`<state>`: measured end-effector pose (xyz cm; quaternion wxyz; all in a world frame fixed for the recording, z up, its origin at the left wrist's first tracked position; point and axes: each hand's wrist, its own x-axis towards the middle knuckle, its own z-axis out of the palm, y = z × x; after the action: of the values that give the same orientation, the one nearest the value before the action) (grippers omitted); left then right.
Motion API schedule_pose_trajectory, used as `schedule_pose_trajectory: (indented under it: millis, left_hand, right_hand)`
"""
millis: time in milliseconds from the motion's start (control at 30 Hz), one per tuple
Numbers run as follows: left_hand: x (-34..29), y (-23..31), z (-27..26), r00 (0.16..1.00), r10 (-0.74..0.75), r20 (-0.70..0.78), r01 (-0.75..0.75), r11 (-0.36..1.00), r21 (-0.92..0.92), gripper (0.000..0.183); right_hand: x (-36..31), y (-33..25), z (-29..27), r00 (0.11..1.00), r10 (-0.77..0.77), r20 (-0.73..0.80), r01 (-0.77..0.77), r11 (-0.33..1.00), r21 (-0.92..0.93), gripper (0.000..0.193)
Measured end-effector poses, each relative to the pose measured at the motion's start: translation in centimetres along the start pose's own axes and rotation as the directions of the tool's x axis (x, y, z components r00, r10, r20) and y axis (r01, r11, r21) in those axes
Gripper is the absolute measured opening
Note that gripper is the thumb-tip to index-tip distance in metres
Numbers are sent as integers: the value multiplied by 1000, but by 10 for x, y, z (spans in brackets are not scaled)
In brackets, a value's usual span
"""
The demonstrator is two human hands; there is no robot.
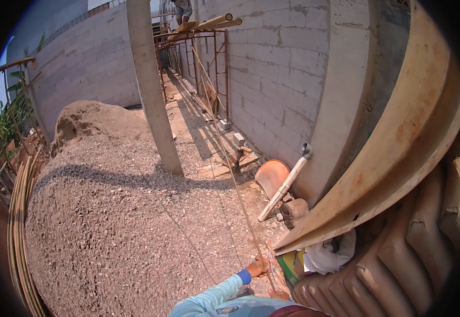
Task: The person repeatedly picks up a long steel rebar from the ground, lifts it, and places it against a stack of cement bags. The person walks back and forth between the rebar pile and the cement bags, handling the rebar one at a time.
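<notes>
A long thin brown rod (239,196) stretches from my body far up the alley toward the scaffold. My left hand (258,267), in a light blue sleeve with a darker blue cuff, is closed around it near its close end. Just below, at the bottom edge, my right hand (279,294) is partly visible against the same rod; its fingers are mostly hidden. Right beside my hands lie a green and yellow packet (292,266) and a crumpled white sack (333,253).
A gravel heap (119,222) fills the left, with a concrete post (153,90) rising behind. Stacked brown bags (388,269) and long curved tan boards (393,153) crowd the right. A white pipe (285,189) leans by an orange basin (272,177). Someone stands on the scaffold (225,74).
</notes>
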<state>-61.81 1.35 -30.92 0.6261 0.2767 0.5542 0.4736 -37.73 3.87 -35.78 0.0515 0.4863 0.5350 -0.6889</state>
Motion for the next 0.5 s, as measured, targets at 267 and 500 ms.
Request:
schedule_pose_trajectory:
  millis: [267, 500]
  left_hand:
    - [1, -18, 8, 988, -152, 7, 149, 955, -258, 47]
    - [-13, -21, 7, 980, -196, 41, 199, 929, -312, 55]
  right_hand:
    - [28, 12, -19, 990, -140, -21, 135, 978, -161, 54]
    - [14, 3, -28, 983, -169, -71, 161, 981, -108, 53]
